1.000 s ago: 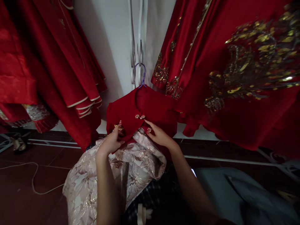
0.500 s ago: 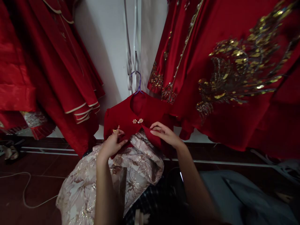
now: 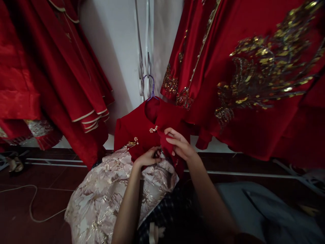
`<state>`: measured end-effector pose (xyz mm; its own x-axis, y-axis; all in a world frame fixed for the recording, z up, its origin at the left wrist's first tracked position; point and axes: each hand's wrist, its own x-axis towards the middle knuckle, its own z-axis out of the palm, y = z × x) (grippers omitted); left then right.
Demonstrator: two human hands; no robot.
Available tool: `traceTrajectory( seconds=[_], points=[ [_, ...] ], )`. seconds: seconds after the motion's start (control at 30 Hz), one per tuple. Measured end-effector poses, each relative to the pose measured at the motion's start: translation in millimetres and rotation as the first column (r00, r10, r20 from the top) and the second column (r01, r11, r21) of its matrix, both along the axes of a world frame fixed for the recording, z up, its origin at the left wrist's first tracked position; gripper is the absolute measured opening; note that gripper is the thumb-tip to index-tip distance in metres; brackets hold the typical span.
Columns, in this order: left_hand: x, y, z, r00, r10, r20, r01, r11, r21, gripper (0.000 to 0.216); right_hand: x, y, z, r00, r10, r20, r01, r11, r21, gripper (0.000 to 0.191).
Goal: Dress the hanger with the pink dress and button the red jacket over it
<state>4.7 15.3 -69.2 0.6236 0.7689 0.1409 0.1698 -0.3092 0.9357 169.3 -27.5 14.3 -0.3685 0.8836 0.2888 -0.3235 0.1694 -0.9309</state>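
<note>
A short red jacket (image 3: pixel 134 122) hangs on a purple hanger (image 3: pixel 153 88), with a beaded flower clasp (image 3: pixel 153 129) at its neck and a gold ornament (image 3: pixel 132 143) on its left side. My right hand (image 3: pixel 183 146) pinches the jacket's right front edge and folds it outward. Close by, my left hand (image 3: pixel 148 158) curls its fingers at the front opening, under the turned edge; what lies between its fingertips is hidden. A pale pink floral brocade skirt with gold threads (image 3: pixel 101 196) spreads below the jacket, under my left forearm.
Red garments (image 3: pixel 58 67) hang at the left. At the right hangs a red dress with gold sequins (image 3: pixel 266 67). A white rack bar (image 3: pixel 241 175) runs low behind my arms. A pale cable (image 3: pixel 31 206) and shoes (image 3: pixel 14 165) lie on the floor.
My left hand has left the jacket's left side by the gold ornament and moved right to the front opening. My right hand still holds the front edge, now turned further outward.
</note>
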Motion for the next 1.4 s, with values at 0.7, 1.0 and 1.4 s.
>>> traceTrajectory(
  seconds=[0.7, 1.0, 1.4],
  points=[
    [-44.4, -6.7, 28.2, 0.902, 0.268, 0.338, -0.147, 0.927, -0.344, 0.04, -35.2, 17.7, -38.6, 0.907, -0.113, 0.405, -0.001, 0.963, 0.27, 0.045],
    [-58.0, 1.6, 23.1, 0.851, 0.404, 0.336, -0.337, 0.91, -0.242, 0.035, -38.3, 35.5, -67.0, 0.698, -0.517, 0.495, 0.306, 0.841, 0.447, 0.034],
    [-51.2, -11.1, 42.2, 0.903, 0.338, 0.266, -0.326, 0.941, -0.09, 0.029, -50.7, 26.0, -57.0, 0.757, -0.479, 0.444, 0.363, 0.874, 0.322, 0.047]
  ],
)
